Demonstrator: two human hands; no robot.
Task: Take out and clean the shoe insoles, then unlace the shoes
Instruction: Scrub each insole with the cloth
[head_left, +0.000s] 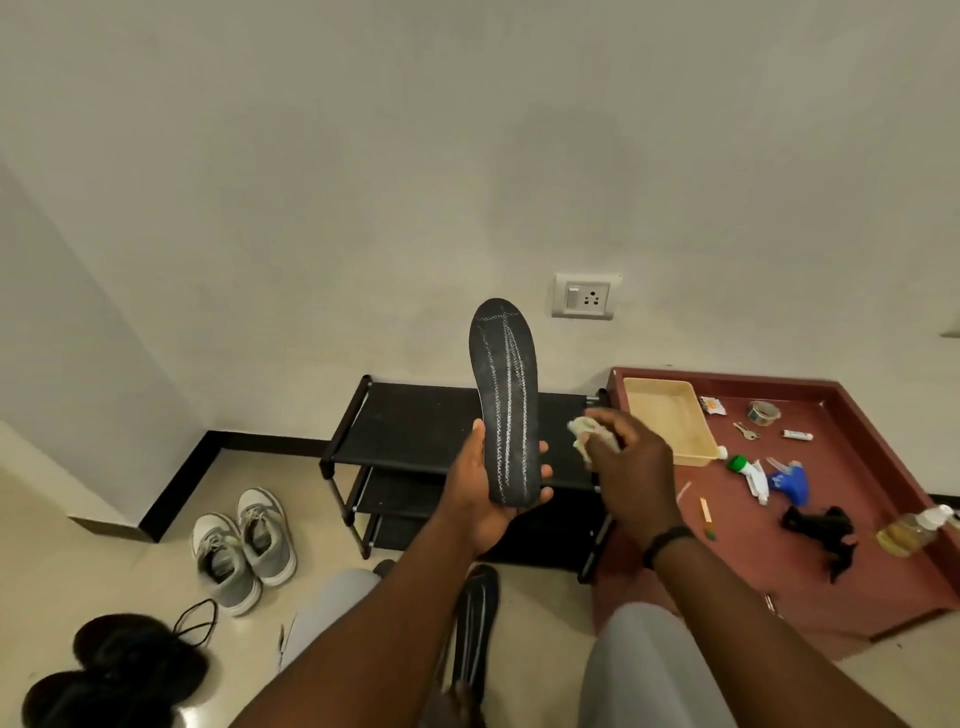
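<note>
At the lower left, two dark rounded shapes (119, 670) are seen on the glossy cream floor, too blurred to be identified, with a thin black lace (197, 621) looped beside them. A pair of grey fabric sneakers (241, 548) with white soles is set just beyond. A black insole (505, 400), long and rounded at the toe, marked with pale stitched lines, is held upright in the left hand (493, 488); its heel is cupped in the palm, with the thumb and fingers curled round its edges. Behind it, a black tubular shoe rack (405, 431) is partly hidden. A second dark insole (475, 618) lies on the floor between the knees, blurred. A crumpled pale cloth (587, 434) is pinched in the right hand (631, 467), near the insole's edge. On the maroon surface (857, 467), a beige plastic tray (667, 426) and a blue spray bottle (784, 480) are placed.
</note>
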